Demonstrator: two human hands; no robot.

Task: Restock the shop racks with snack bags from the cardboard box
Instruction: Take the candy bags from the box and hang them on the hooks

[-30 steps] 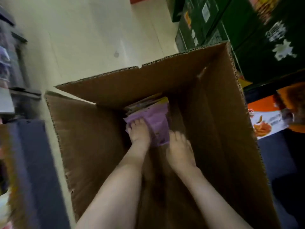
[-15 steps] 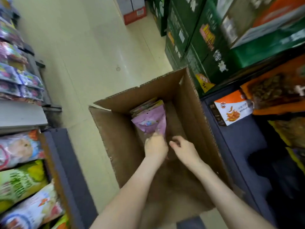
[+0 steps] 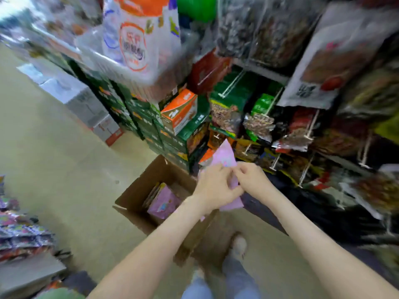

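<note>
Bottom of view: jeans legs (image 3: 237,279) and a light shoe (image 3: 238,244) on the beige floor (image 3: 54,147), shoe just beside the near corner of the cardboard box (image 3: 136,190). Both bare forearms reach forward over the box. Left hand (image 3: 212,188) grips a purple snack bag (image 3: 224,157) from the left side, fingers curled round it. Right hand (image 3: 251,178) pinches the same bag near its middle edge, thumb and fingertips closed on it. The bag is held up in the air above the box's right side, tilted, top corner pointing up toward the rack; its lower end shows below the left hand. The box stands open on the floor with more purple bags (image 3: 163,201) upright inside against the far-left wall, other flat packs behind them. Right of the hands is a rack (image 3: 274,100) with white pegs carrying hanging snack bags (image 3: 259,124), mostly dark, red and green, blurred. Past the box is a stack of green cartons (image 3: 151,117) with an orange carton (image 3: 179,108) on top. At top a big white bag with orange print (image 3: 133,39) hangs close to the camera, blurred. At far left is a shelf edge with colourful bags (image 3: 19,234).
</note>
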